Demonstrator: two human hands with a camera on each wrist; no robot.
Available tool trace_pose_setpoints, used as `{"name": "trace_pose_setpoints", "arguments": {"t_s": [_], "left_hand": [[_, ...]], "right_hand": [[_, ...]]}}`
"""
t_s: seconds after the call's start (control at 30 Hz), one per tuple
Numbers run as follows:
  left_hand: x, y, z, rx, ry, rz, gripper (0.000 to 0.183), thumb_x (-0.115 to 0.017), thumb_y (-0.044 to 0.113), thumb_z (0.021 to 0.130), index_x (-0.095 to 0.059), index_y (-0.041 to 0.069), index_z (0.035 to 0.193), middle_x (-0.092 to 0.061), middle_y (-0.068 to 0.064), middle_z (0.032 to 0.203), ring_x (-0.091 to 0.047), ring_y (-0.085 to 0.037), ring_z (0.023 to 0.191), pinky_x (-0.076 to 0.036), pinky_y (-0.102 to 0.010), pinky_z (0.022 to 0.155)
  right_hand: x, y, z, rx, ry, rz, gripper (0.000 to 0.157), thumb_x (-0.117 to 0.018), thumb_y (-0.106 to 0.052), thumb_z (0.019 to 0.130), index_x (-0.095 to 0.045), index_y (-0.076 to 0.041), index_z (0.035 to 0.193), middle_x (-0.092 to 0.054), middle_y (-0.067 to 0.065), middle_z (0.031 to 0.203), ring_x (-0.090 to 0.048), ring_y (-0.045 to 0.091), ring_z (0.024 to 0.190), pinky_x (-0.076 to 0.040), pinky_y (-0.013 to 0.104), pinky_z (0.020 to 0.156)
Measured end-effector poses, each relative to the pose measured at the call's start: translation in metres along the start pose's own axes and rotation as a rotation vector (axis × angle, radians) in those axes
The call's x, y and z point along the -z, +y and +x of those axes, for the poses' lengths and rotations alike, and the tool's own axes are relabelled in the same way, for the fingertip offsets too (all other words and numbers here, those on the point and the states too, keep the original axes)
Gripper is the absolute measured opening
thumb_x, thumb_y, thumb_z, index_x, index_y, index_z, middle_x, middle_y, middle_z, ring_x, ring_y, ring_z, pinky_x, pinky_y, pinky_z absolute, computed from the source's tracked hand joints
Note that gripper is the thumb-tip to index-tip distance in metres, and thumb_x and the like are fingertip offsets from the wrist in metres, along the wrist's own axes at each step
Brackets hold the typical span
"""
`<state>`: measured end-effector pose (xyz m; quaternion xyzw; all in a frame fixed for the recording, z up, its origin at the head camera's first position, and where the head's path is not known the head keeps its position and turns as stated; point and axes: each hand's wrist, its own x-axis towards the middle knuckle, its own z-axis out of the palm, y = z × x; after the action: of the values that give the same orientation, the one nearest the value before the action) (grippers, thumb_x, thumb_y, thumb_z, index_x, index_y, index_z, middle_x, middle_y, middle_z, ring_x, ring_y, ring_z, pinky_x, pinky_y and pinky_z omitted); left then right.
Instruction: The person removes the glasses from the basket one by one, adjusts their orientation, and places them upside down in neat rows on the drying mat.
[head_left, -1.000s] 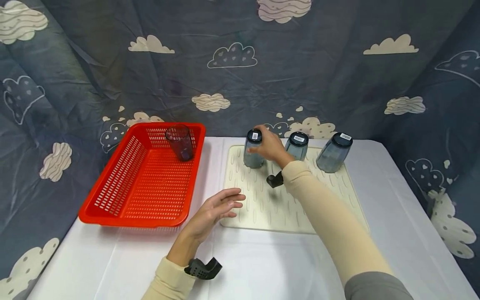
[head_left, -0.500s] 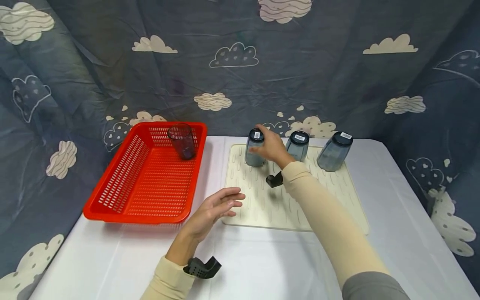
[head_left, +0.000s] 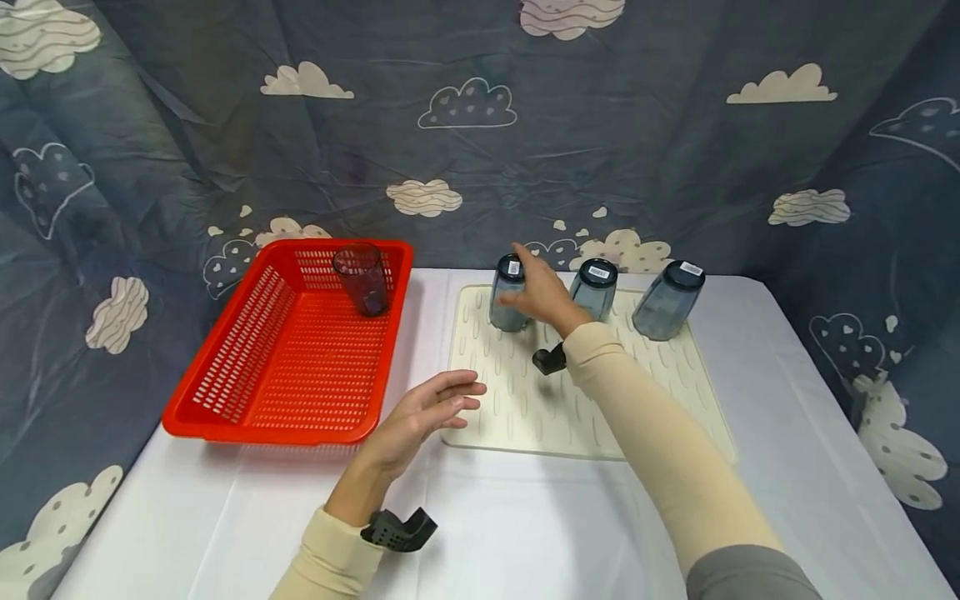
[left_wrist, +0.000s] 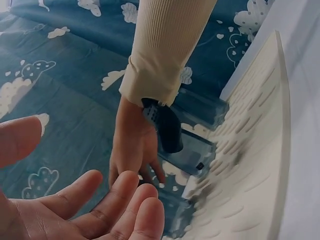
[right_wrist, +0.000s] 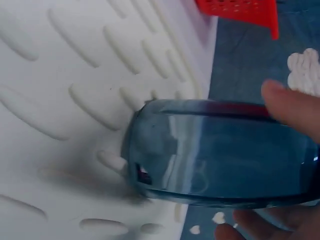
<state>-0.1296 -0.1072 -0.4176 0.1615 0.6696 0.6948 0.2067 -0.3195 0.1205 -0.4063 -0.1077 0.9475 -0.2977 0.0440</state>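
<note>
Three bluish drinking glasses stand upside down on a cream ridged mat, with labels on their bases. My right hand holds the leftmost glass near its base. In the right wrist view, the thumb and fingers lie on opposite sides of that glass, whose rim is down at the mat. Just right of the hand stands the middle glass, partly covered by the wrist. Farther right is the third glass. My left hand hovers by the mat's left front corner, fingers loosely extended, holding nothing.
A red perforated plastic basket sits at the left of the white-covered table. Inside it, at the back right corner, a dark glass leans with its mouth up. A cloud-print cloth hangs behind the table.
Almost nothing moves. The left hand has shifted very slightly left, while the right hand stays at the leftmost glass. The view itself drifts a little.
</note>
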Motion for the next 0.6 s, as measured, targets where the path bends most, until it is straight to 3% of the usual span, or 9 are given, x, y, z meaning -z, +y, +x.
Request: {"name": "trace_pose_setpoints", "arguments": {"t_s": [0.17,0.37,0.47,0.6], "left_hand": [[0.012,0.016,-0.01,-0.007,0.028,0.072,0.047,-0.049,0.018,0.101,-0.043,0.0,0.144,-0.05,-0.026,0.144,-0.057,-0.021,0.12,-0.048,-0.032,0.098],[0.038,0.051,-0.038,-0.023,0.065,0.254,0.046,-0.051,0.015,0.1,-0.044,-0.001,0.143,-0.053,-0.023,0.142,-0.056,-0.031,0.126,-0.05,-0.026,0.099],[0.056,0.072,-0.048,-0.01,0.11,0.344,0.046,-0.053,0.016,0.1,-0.045,0.002,0.143,-0.053,-0.021,0.143,-0.053,-0.037,0.131,-0.049,-0.02,0.098],[0.081,0.099,-0.052,0.039,0.215,0.476,0.045,-0.055,0.022,0.101,-0.047,0.006,0.142,-0.053,-0.015,0.142,-0.052,-0.035,0.13,-0.048,-0.02,0.097]], "right_hand": [[0.01,-0.014,-0.013,0.071,0.078,-0.039,0.099,-0.075,-0.039,0.087,-0.012,-0.018,0.16,-0.024,0.024,0.16,-0.026,0.046,0.147,-0.03,0.061,0.116],[0.028,-0.026,-0.055,0.294,0.248,-0.017,0.066,-0.072,-0.024,0.091,-0.042,-0.006,0.147,-0.039,0.021,0.153,-0.035,0.041,0.141,-0.029,0.058,0.115],[0.034,-0.017,-0.082,0.377,0.289,-0.021,0.054,-0.072,-0.019,0.09,-0.052,-0.003,0.138,-0.046,0.02,0.148,-0.04,0.04,0.139,-0.029,0.059,0.115],[0.038,0.008,-0.119,0.388,0.284,-0.051,0.048,-0.073,-0.014,0.089,-0.056,-0.002,0.132,-0.049,0.021,0.144,-0.042,0.041,0.136,-0.032,0.061,0.112]]}}
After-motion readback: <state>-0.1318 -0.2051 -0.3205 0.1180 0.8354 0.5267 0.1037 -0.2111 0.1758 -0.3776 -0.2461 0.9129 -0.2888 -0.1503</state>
